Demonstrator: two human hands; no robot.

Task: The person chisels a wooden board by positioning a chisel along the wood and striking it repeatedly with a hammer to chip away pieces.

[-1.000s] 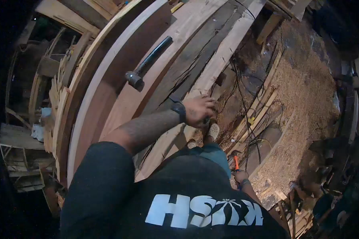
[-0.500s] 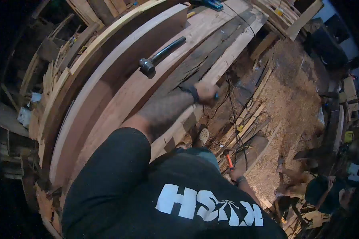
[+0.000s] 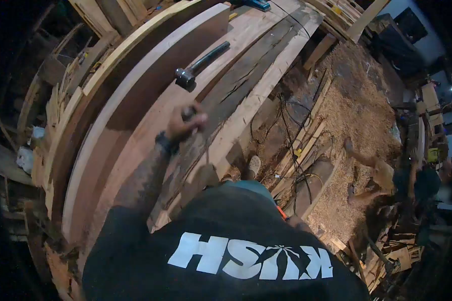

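Note:
My left hand (image 3: 185,123), with a dark band at the wrist, is raised above the long planks. Its fingers are curled round a small dark object that I cannot make out. A black hammer (image 3: 186,79) lies on the reddish plank (image 3: 153,118) just beyond this hand, its handle pointing up and to the right. Beside that plank runs a cracked grey timber (image 3: 233,98). My right hand (image 3: 298,223), low by my side and partly covered by my shirt, is closed on an orange-handled tool (image 3: 282,212), of which only a short part shows.
Curved boards (image 3: 110,103) stand on edge at the left. Dark cables (image 3: 296,168) cross loose wood strips (image 3: 311,140) on the right. Sawdust (image 3: 359,95) covers the ground there. Another person (image 3: 381,175) is at the far right. A blue tool (image 3: 257,4) lies at the top.
My left hand has moved left from the pale timber's right edge to near the hammer. My shirt now covers more of my right hand and the orange-handled tool. The view has shifted.

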